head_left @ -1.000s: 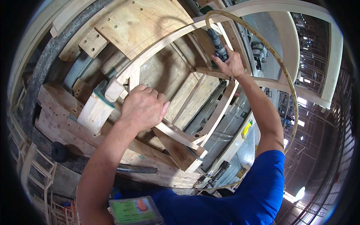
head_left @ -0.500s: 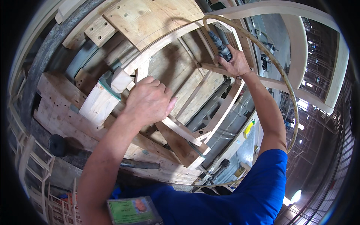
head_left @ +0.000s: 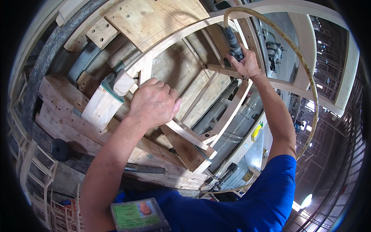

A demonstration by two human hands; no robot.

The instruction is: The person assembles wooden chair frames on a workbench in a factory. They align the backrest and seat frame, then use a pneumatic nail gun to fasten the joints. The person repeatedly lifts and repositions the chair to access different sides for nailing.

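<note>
From my remote view, the left hand [head_left: 154, 102] sits clenched, knuckles up, on the curved wooden frame [head_left: 181, 34], near the middle of the scene; its grip closes over an upright slat of that frame, though the fingers hide just how much of it they hold. Just left of it, a pale wooden block [head_left: 101, 106] with a green pad lies against the plank jig [head_left: 58, 112] on the desk. Farther off to the right, the right hand [head_left: 244, 63] is grasping a dark pneumatic tool [head_left: 233, 41], grip wrapped tight around its body, the tool pointing up and away above a cross rail of the frame. A yellowish air hose [head_left: 305, 69] arcs from the tool's far end down the right side.
</note>
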